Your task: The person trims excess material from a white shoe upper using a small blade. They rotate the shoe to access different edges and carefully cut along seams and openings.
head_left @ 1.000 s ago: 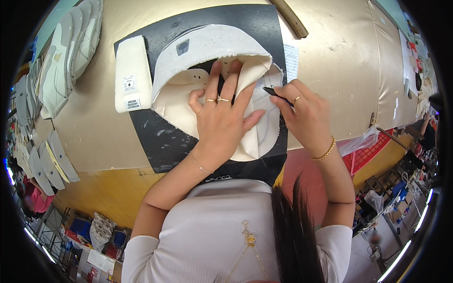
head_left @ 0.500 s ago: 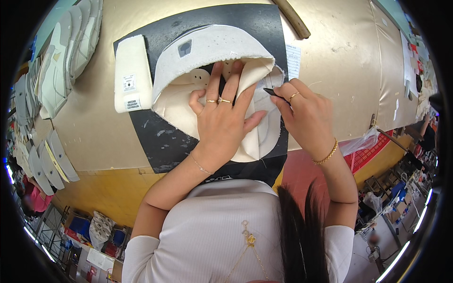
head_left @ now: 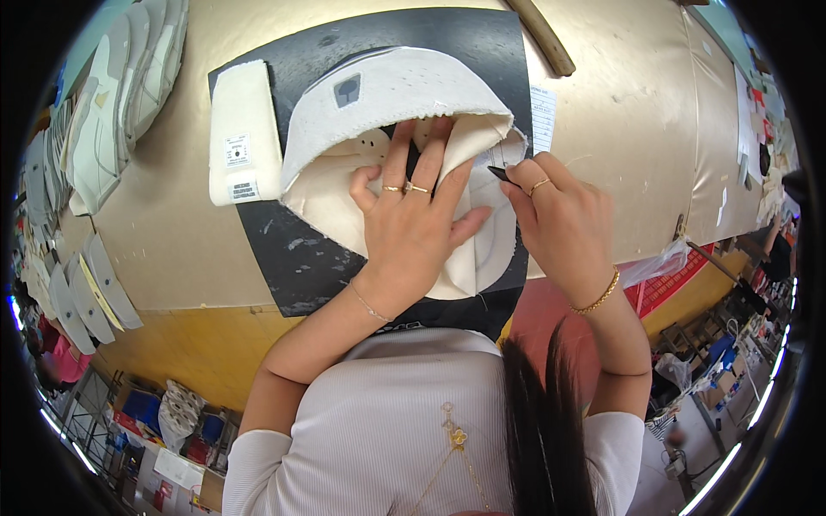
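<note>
A pale grey and cream shoe upper (head_left: 391,90) lies spread on a black mat, its cream lining (head_left: 323,198) turned toward me. My left hand (head_left: 409,232) rests on that lining with fingers apart, two fingertips reaching under the grey edge. A folded flap of lining stands beside its index finger. At the upper's right side, my right hand (head_left: 559,206) pinches a slim black pointed tool (head_left: 499,173). The tool's tip is at the pale inner face beside the flap; its rear end is hidden in my fingers, so its exact kind is unclear.
Under the upper is the black mat (head_left: 297,267) on a tan-covered table (head_left: 628,129). A cream shoe tongue (head_left: 245,112) with labels lies to the left. Stacked shoe pieces (head_left: 116,112) fill the far left. A wooden stick (head_left: 544,39) and a printed paper (head_left: 541,120) lie at the back right.
The upper and both hands appear slightly farther right in the picture, along with the table. The right hand still pinches the black tool, whose tip shows slightly lower. The left hand keeps its spread pose.
</note>
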Available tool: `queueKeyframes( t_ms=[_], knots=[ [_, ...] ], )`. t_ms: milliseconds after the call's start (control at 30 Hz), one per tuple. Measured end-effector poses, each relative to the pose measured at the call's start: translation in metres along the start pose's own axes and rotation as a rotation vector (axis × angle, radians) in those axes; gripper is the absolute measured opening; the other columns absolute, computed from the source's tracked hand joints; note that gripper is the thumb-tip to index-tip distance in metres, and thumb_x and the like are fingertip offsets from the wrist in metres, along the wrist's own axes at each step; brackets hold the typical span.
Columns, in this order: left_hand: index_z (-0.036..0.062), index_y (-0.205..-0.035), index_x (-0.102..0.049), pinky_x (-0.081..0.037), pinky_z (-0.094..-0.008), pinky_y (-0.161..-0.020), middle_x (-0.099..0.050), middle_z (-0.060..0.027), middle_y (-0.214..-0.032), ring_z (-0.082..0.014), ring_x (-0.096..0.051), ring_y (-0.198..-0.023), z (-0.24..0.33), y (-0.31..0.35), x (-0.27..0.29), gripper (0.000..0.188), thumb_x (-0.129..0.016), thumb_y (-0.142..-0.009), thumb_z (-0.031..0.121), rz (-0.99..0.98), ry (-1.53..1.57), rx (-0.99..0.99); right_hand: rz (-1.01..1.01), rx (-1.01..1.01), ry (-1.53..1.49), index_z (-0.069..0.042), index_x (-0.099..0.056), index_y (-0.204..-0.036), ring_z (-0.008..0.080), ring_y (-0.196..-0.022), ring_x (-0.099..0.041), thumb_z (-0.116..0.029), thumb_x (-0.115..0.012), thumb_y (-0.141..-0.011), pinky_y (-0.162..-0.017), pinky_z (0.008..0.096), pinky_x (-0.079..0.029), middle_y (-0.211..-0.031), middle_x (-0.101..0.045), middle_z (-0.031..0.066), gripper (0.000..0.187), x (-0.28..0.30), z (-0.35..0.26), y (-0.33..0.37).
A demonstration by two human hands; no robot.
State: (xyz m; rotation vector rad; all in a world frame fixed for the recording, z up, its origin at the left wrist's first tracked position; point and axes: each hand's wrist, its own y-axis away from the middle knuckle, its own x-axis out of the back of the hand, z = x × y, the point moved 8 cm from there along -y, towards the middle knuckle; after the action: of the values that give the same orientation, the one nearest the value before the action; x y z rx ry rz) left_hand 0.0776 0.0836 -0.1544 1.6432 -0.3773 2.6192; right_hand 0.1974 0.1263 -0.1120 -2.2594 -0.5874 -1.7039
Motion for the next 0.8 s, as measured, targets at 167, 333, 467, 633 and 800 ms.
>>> queueKeyframes(
  t_ms=[167,333,467,633,800],
  knots=[
    [0.0194,-0.128,-0.058,-0.024,-0.0477,-0.096,-0.044,-0.0056,-0.146,-0.0297,-0.037,-0.136,0.0,0.0,0.0,0.068,-0.079,-0.068,0.041,-0.014,0.015,0.01,0.035,0.001,0.037,-0.011,-0.056,-0.082,0.0219,-0.058,-0.061,-0.01,-0.065,-0.081,-0.05,0.0342,-0.046,-0.073,-0.052,0.0038,0.009,0.001,-0.005,0.001],
    [0.0179,-0.129,-0.057,-0.024,-0.0477,-0.096,-0.044,-0.0063,-0.146,-0.0297,-0.037,-0.137,0.002,-0.001,0.001,0.069,-0.079,-0.068,0.042,-0.019,0.003,0.002,0.078,-0.02,0.018,-0.01,-0.056,-0.081,0.0229,-0.057,-0.06,-0.01,-0.066,-0.081,-0.049,0.0338,-0.045,-0.074,-0.052,0.0039,0.01,-0.003,-0.003,0.003],
    [0.0165,-0.128,-0.058,-0.024,-0.0476,-0.096,-0.045,-0.0067,-0.145,-0.0298,-0.036,-0.137,0.001,0.0,0.0,0.068,-0.078,-0.069,0.044,0.002,-0.01,-0.011,0.1,-0.048,-0.119,-0.01,-0.057,-0.081,0.0247,-0.055,-0.059,-0.014,-0.067,-0.085,-0.048,0.034,-0.045,-0.075,-0.055,0.0037,0.012,-0.009,0.006,0.006],
    [0.0156,-0.125,-0.059,-0.024,-0.0475,-0.095,-0.045,-0.0058,-0.145,-0.0293,-0.035,-0.138,0.001,-0.002,0.002,0.064,-0.076,-0.071,0.045,-0.009,-0.005,-0.004,0.225,-0.029,-0.273,-0.008,-0.061,-0.084,0.0246,-0.056,-0.06,-0.013,-0.07,-0.086,-0.049,0.0334,-0.044,-0.077,-0.061,0.0032,0.01,-0.014,0.015,0.015],
    [0.0186,-0.128,-0.059,-0.025,-0.0478,-0.095,-0.045,-0.0054,-0.145,-0.0288,-0.034,-0.139,0.002,-0.001,0.002,0.064,-0.076,-0.072,0.045,-0.015,-0.014,-0.007,0.262,-0.045,-0.393,-0.008,-0.064,-0.085,0.024,-0.057,-0.06,-0.011,-0.072,-0.083,-0.049,0.0325,-0.045,-0.079,-0.062,0.0037,0.009,-0.01,0.023,0.02]
  ],
)
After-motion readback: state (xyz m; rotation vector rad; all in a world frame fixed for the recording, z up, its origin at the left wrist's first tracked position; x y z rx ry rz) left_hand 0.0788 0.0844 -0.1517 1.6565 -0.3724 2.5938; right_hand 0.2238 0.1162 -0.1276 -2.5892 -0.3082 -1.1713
